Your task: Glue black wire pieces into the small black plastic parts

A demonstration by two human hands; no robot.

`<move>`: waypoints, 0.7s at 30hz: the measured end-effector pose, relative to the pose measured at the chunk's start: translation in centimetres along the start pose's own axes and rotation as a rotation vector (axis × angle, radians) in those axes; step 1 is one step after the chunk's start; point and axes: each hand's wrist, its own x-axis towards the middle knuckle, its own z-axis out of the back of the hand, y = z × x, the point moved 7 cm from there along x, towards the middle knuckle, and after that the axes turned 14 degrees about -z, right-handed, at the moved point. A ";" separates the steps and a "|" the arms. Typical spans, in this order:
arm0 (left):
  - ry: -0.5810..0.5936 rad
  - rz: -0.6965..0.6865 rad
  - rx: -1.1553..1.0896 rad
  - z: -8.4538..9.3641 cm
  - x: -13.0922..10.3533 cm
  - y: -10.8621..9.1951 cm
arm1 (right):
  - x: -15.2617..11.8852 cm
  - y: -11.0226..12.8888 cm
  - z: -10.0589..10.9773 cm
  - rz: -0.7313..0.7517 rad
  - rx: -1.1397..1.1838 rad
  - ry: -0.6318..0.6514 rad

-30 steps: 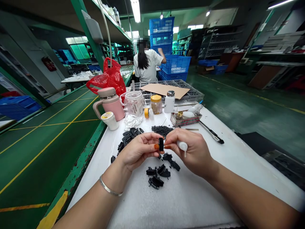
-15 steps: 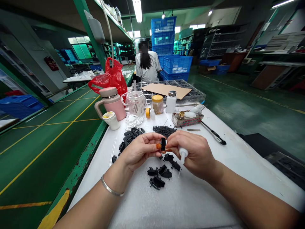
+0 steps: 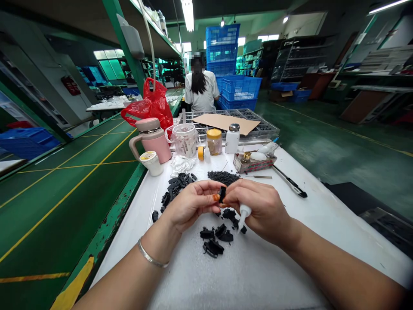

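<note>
Between thumb and fingers, my left hand (image 3: 193,198) pinches a small black plastic part (image 3: 222,194). My right hand (image 3: 263,204) has its fingertips against the same part. In its curled palm sits a white glue bottle (image 3: 244,212), its thin nozzle pointing down toward the table. Beneath the hands lie several black parts (image 3: 214,248) on the white tabletop (image 3: 258,275). A bigger heap of black parts (image 3: 180,183) spreads behind my left hand. Beyond my fingers is a pile of tiny black pieces (image 3: 223,176).
Behind the piles stand a pink mug (image 3: 155,144), a white tub (image 3: 151,162), a yellow-lidded jar (image 3: 214,142) and a white pump bottle (image 3: 232,138). A small box (image 3: 254,162) and a black-handled tool (image 3: 292,183) lie at right. A co-worker (image 3: 201,88) sits beyond.
The glue bottle has tilted in my right hand, so its nozzle now points down and to the left. The black part has turned slightly between my fingers.
</note>
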 end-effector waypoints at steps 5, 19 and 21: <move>0.009 -0.006 -0.003 -0.1 0.0 0.1 | -0.1 -0.5 -0.2 -0.070 -0.036 0.008; -0.095 -0.136 0.283 0.1 -0.1 -1.4 | 0.5 -2.1 0.6 -0.264 0.058 -0.036; -0.092 -0.170 0.338 0.2 0.0 -1.8 | 0.4 -2.6 1.1 -0.348 0.140 -0.055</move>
